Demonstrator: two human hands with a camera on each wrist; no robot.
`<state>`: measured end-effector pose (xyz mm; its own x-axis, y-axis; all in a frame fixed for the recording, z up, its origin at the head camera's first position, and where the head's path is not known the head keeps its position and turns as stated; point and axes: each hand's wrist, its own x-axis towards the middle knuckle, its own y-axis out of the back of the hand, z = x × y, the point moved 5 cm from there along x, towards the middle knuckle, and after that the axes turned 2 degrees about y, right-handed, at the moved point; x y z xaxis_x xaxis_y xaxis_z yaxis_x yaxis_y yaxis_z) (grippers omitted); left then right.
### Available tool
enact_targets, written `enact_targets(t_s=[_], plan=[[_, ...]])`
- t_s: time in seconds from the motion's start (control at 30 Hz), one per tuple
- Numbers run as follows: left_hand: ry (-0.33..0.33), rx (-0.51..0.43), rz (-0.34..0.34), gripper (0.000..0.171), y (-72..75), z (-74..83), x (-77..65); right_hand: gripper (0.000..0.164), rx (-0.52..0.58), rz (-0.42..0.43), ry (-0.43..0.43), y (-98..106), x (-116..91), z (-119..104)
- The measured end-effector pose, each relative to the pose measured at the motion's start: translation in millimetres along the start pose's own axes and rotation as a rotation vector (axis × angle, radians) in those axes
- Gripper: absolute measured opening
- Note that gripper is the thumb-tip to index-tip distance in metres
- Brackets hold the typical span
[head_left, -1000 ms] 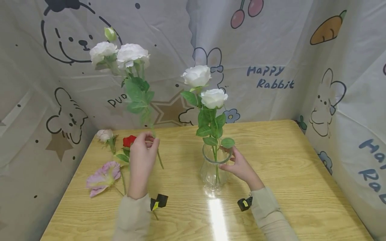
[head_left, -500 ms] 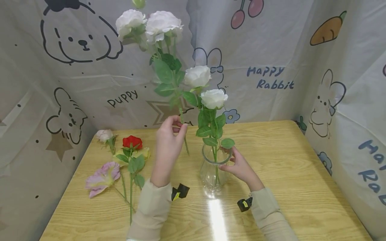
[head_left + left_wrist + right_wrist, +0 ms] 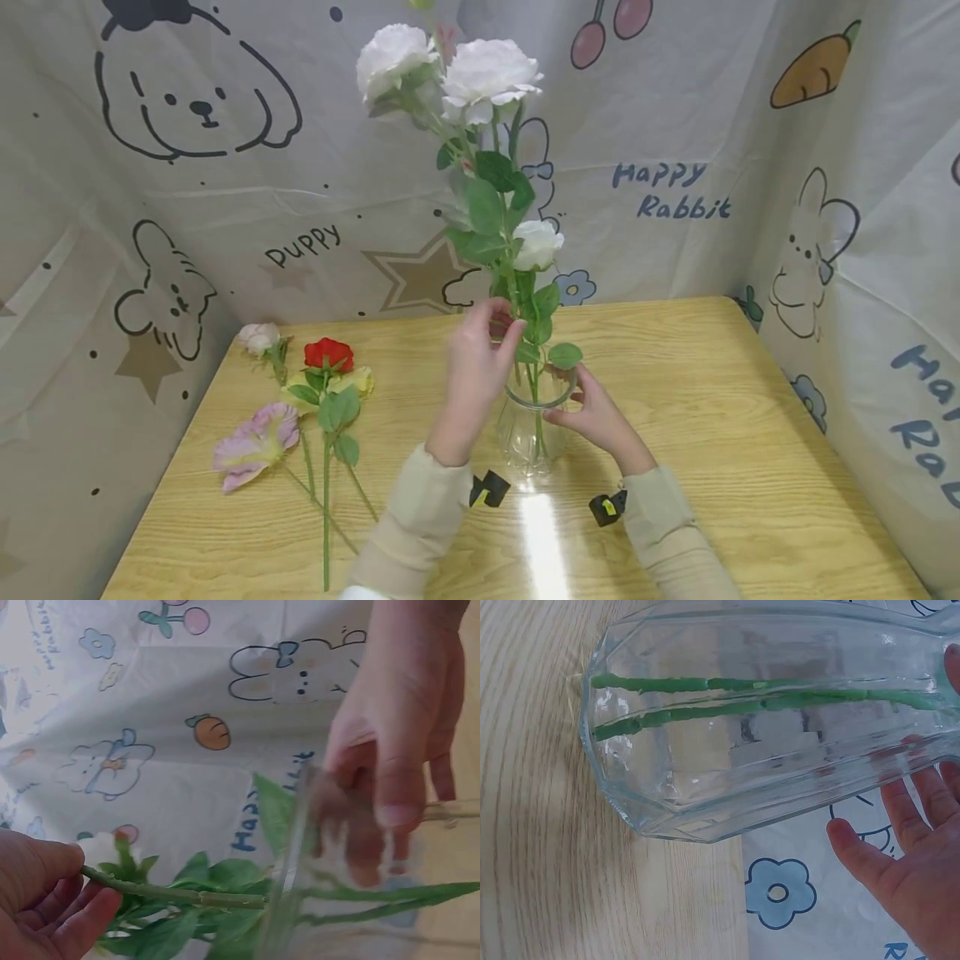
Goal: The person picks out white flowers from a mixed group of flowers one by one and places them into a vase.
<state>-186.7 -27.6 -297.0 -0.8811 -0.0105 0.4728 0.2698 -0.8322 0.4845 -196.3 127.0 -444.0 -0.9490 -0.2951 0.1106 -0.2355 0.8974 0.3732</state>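
In the head view my left hand [image 3: 480, 358] pinches the stem of a tall spray of white flowers [image 3: 491, 75], upright over the glass vase [image 3: 513, 437]. Seen from the left wrist, the stem [image 3: 172, 894] runs from thumb and fingertips to the vase rim [image 3: 285, 877], its lower end right at the mouth. My right hand [image 3: 603, 421] holds the vase by its neck, thumb and fingers around the glass. Inside stand two green stems [image 3: 690, 712], reaching the bottom in the right wrist view. One white rose [image 3: 537, 244] shows above; the other is hidden behind the spray.
On the table's left lie a red rose [image 3: 328, 354], a yellow flower [image 3: 356, 382], a purple flower [image 3: 255, 446] and a pale pink one [image 3: 260, 337]. A printed cloth [image 3: 675, 100] hangs around the wooden table [image 3: 720, 433].
My left hand has carried the white flower spray rightward from above the lying flowers to the vase mouth, uncovering the red rose. The right hand and vase have stayed in place.
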Motion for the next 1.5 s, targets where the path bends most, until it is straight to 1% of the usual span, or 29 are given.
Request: enact_targets(t_s=[0.13, 0.27, 0.37, 0.5, 0.57, 0.67, 0.73, 0.83, 0.9, 1.0, 1.07, 1.13, 1.23, 1.33, 1.5], plan=[[0.017, -0.007, -0.054, 0.024, -14.4, -6.5, -4.4, 0.076, 0.003, 0.001, -0.007, 0, -1, -1], [0.070, -0.029, -0.107, 0.024, -24.6, -14.2, -11.1, 0.076, 0.003, 0.002, -0.014, -1, -1, -2], [0.100, -0.033, -0.132, 0.023, -29.2, -18.2, -16.9, 0.077, 0.001, 0.001, -0.009, -2, -1, -2], [0.114, 0.003, -0.152, 0.021, -33.4, -21.2, -24.2, 0.077, -0.008, -0.001, -0.003, -2, 0, -2], [0.108, 0.033, -0.153, 0.021, -34.6, -21.8, -27.4, 0.077, -0.011, 0.001, -0.002, -1, 0, -3], [0.081, 0.119, -0.145, 0.018, -34.7, -21.7, -31.9, 0.076, -0.011, 0.001, 0.003, -1, 0, -4], [0.052, 0.210, -0.133, 0.018, -34.2, -21.1, -34.1, 0.075, -0.009, 0.001, 0.004, -1, 0, -4], [0.036, 0.350, -0.135, 0.019, -33.9, -21.1, -36.6, 0.075, -0.013, -0.002, 0.007, -1, -1, -5], [0.043, 0.420, -0.145, 0.019, -34.2, -21.8, -37.6, 0.075, -0.015, -0.002, 0.009, -1, -1, -5], [0.060, 0.495, -0.180, 0.020, -34.5, -22.0, -38.7, 0.075, -0.016, -0.004, 0.012, 0, 0, -4], [0.050, 0.556, -0.205, 0.021, -34.6, -21.0, -39.9, 0.075, -0.014, -0.004, 0.011, 0, 0, -3], [0.027, 0.614, -0.231, 0.021, -34.7, -18.4, -41.3, 0.075, -0.010, -0.003, 0.004, 0, 0, -2], [-0.021, 0.682, -0.271, 0.019, -36.0, -14.8, -44.7, 0.075, -0.007, -0.001, -0.006, 0, 1, 0], [-0.040, 0.715, -0.301, 0.020, -35.8, -11.6, -48.0, 0.074, -0.002, -0.004, -0.009, -1, 0, 1], [0.008, 0.721, -0.366, 0.028, -28.4, -6.9, -52.1, 0.073, -0.004, 0.000, -0.002, -1, 0, 2]])
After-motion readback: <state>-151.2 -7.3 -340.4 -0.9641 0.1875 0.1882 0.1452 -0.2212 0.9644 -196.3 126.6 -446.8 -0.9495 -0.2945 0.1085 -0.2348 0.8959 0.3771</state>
